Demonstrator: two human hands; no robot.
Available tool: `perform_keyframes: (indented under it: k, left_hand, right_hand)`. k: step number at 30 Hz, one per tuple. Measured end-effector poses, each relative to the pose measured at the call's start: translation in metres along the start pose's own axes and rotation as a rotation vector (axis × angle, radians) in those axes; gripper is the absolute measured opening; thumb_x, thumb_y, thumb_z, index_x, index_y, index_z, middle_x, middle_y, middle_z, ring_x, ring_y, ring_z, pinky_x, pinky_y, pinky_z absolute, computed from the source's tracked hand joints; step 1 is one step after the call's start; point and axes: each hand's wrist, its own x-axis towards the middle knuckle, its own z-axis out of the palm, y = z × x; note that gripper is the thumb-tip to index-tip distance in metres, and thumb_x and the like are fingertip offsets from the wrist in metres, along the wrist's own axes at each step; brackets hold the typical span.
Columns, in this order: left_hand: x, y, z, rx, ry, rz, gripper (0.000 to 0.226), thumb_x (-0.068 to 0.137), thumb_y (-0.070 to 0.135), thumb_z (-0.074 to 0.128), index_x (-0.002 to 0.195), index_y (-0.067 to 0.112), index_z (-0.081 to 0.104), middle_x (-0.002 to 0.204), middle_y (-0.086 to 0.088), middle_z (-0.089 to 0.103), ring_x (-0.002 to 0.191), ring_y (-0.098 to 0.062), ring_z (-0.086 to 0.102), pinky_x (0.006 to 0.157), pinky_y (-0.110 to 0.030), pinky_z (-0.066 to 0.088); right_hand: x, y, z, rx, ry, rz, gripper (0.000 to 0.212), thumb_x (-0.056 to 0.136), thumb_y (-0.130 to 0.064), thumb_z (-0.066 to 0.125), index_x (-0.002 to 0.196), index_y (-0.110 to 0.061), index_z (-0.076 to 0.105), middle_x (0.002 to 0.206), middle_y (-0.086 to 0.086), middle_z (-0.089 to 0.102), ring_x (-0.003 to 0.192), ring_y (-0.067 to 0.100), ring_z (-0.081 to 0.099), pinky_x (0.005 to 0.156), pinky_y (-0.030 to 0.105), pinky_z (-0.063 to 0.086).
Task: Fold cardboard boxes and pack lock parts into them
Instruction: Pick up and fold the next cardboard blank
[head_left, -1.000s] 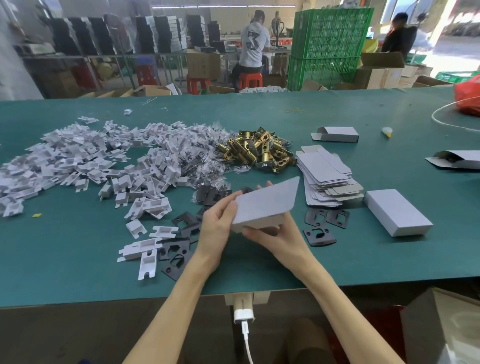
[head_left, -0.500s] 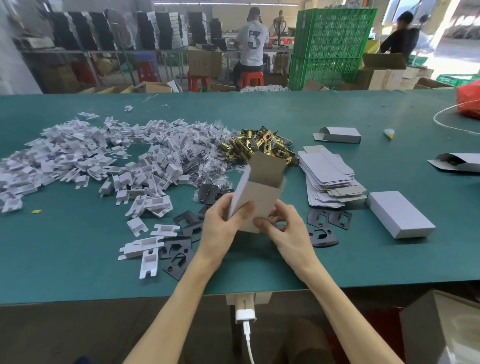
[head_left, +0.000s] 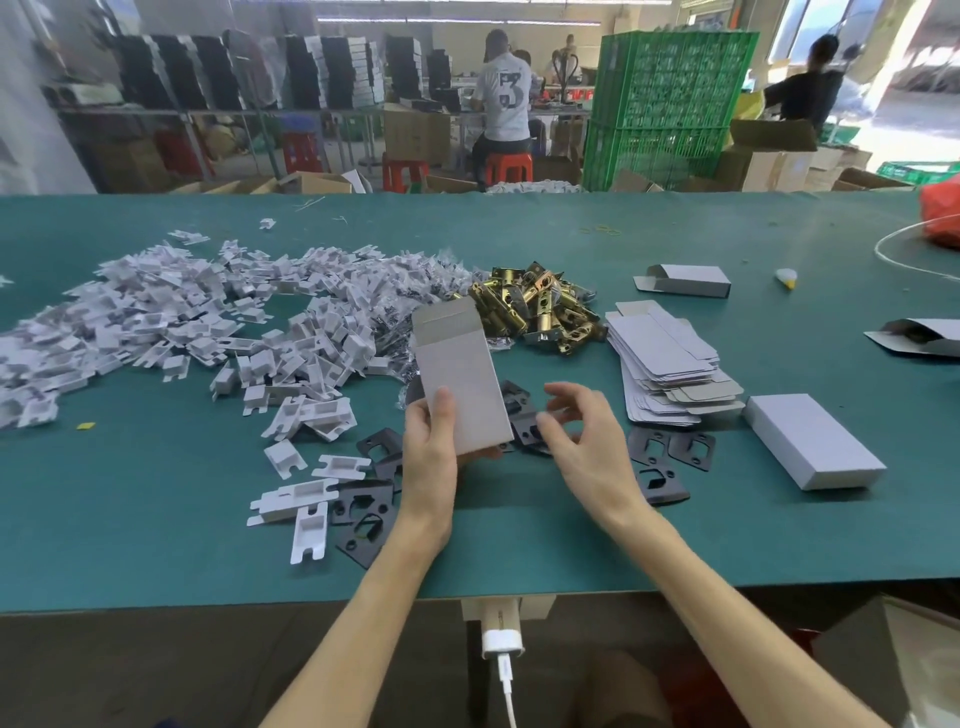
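Head view: our left hand (head_left: 431, 452) pinches a folded, unfilled box (head_left: 462, 384); right hand (head_left: 582, 431) spread; one closed box (head_left: 813, 441) done, flat blanks (head_left: 670, 364) remain.

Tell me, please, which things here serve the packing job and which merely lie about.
Job: left hand, held box, flat box blanks, brass latches, black plates, white plastic inserts.
Lying about: red bag, white charger.

Hard daylight poured in from the open doorway (head_left: 914, 104) at the upper right and burned out to white glare there. The flat green tabletop (head_left: 156, 519) was bright and evenly lit, with short soft shadows under the white plastic parts (head_left: 311, 488). Wide-angle distortion bowed its far edge; the space below its near edge lay dim.
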Motion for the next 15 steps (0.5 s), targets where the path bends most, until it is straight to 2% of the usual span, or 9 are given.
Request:
perform_keyframes:
  k: [2, 3, 5, 8, 11, 15]
  left_hand:
    - [0.001, -0.001, 0.0, -0.006, 0.007, -0.012, 0.034, 0.106, 0.047, 0.05, 0.123, 0.017, 0.054, 0.113, -0.01, 0.071, 0.098, -0.028, 0.072, 0.074, -0.046, 0.062]
    - [0.001, -0.001, 0.0, -0.008, 0.006, -0.01, 0.034, 0.107, 0.046, 0.048, 0.124, 0.017, 0.054, 0.111, -0.01, 0.071, 0.098, -0.027, 0.073, 0.073, -0.045, 0.062]
    - [0.001, 0.0, 0.001, -0.015, 0.006, -0.009, 0.034, 0.107, 0.045, 0.048, 0.123, 0.015, 0.054, 0.107, -0.009, 0.071, 0.091, -0.024, 0.073, 0.065, -0.039, 0.061]
    - [0.003, 0.0, 0.003, 0.039, -0.011, -0.03, 0.033, 0.108, 0.042, 0.048, 0.121, 0.011, 0.053, 0.113, -0.013, 0.069, 0.09, -0.021, 0.072, 0.063, -0.036, 0.06]
    - [0.003, -0.002, 0.004, 0.098, -0.035, -0.045, 0.039, 0.107, 0.042, 0.048, 0.12, 0.005, 0.051, 0.114, -0.019, 0.067, 0.086, -0.018, 0.07, 0.061, -0.035, 0.059]
    - [0.003, -0.002, 0.006, 0.114, -0.05, -0.031, 0.046, 0.101, 0.049, 0.049, 0.118, 0.006, 0.049, 0.115, -0.023, 0.064, 0.086, -0.021, 0.068, 0.06, -0.036, 0.057]
  right_hand:
    - [0.028, -0.002, 0.0, -0.102, -0.006, -0.013, 0.032, 0.099, -0.015, 0.062, 0.131, -0.014, 0.057, 0.12, 0.005, 0.056, 0.11, 0.016, 0.055, 0.098, 0.026, 0.047]
    - [0.045, -0.002, 0.002, -0.173, -0.023, -0.009, 0.035, 0.1, -0.017, 0.06, 0.134, -0.013, 0.056, 0.124, 0.007, 0.054, 0.118, 0.02, 0.051, 0.105, 0.034, 0.044]
    - [0.079, -0.001, 0.007, -0.344, -0.075, 0.002, 0.041, 0.102, -0.023, 0.057, 0.141, -0.014, 0.052, 0.134, 0.013, 0.048, 0.131, 0.027, 0.038, 0.112, 0.039, 0.034]
    - [0.124, 0.0, 0.017, -0.571, -0.122, 0.028, 0.039, 0.105, -0.028, 0.049, 0.141, -0.012, 0.054, 0.143, 0.02, 0.044, 0.136, 0.037, 0.031, 0.112, 0.046, 0.031]
    - [0.157, 0.0, 0.025, -0.679, -0.068, 0.075, 0.034, 0.106, -0.027, 0.048, 0.129, -0.003, 0.054, 0.139, 0.026, 0.047, 0.131, 0.041, 0.039, 0.108, 0.05, 0.036]
    - [0.186, 0.002, 0.029, -0.685, -0.042, 0.146, 0.036, 0.101, -0.025, 0.059, 0.126, 0.001, 0.05, 0.132, 0.026, 0.056, 0.122, 0.043, 0.053, 0.099, 0.048, 0.045]
